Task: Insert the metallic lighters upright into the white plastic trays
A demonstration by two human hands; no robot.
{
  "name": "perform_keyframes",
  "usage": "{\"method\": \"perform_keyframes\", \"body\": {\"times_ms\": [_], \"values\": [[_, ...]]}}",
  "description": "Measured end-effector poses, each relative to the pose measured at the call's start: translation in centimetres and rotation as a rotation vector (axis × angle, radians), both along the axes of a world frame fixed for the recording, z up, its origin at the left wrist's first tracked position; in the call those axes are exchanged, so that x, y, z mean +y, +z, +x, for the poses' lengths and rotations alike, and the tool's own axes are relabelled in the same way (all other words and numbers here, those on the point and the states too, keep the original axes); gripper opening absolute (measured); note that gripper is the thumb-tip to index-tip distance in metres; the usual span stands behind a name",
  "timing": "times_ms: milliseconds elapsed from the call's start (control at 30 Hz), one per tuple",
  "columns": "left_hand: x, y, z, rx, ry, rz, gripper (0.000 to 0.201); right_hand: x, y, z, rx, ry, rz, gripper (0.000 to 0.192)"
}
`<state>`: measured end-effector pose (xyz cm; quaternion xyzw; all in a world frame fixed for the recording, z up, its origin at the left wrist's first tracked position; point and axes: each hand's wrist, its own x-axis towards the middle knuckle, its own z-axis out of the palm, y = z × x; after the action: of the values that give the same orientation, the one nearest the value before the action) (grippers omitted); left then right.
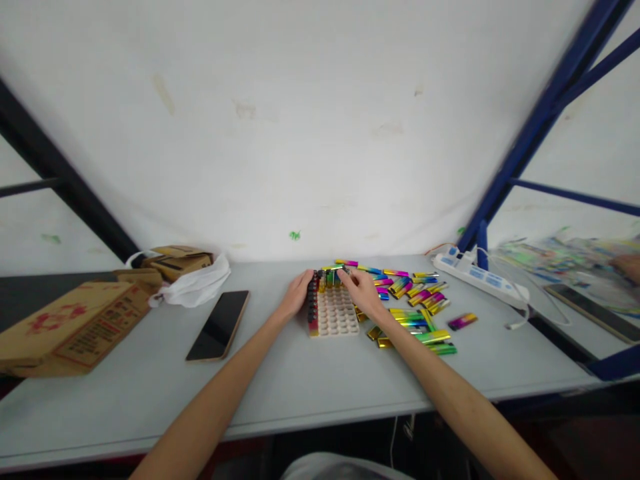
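Note:
A cream tray (336, 319) with rows of round holes lies on the grey table (300, 380). Lighters stand in a row along its left edge and at its far end. My left hand (299, 293) rests against the tray's far left corner, touching the standing lighters. My right hand (361, 288) is over the tray's far right corner, fingers pinched on a lighter (343, 270) at the back row. A scatter of several shiny multicoloured lighters (415, 303) lies to the right of the tray.
A dark phone (219, 325) lies left of the tray. Cardboard boxes (70, 323) and a white plastic bag (195, 283) sit at far left. A white power strip (475, 273) with cable lies at right, by blue frame bars (545, 107). Another person's hand (627, 265) is at far right.

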<state>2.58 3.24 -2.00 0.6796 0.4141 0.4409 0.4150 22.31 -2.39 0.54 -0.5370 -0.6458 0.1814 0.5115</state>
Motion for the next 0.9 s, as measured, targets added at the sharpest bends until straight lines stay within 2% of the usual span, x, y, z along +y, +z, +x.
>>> {"method": "perform_keyframes", "body": {"times_ms": [500, 900], "values": [[0.2, -0.1, 0.0, -0.004, -0.015, 0.030, 0.050, -0.7, 0.0, -0.7, -0.050, 0.026, 0.009, 0.036], [0.2, 0.0, 0.1, 0.002, -0.026, 0.034, 0.051, -1.1, 0.2, -0.5, -0.113, 0.067, 0.007, 0.041]]}}
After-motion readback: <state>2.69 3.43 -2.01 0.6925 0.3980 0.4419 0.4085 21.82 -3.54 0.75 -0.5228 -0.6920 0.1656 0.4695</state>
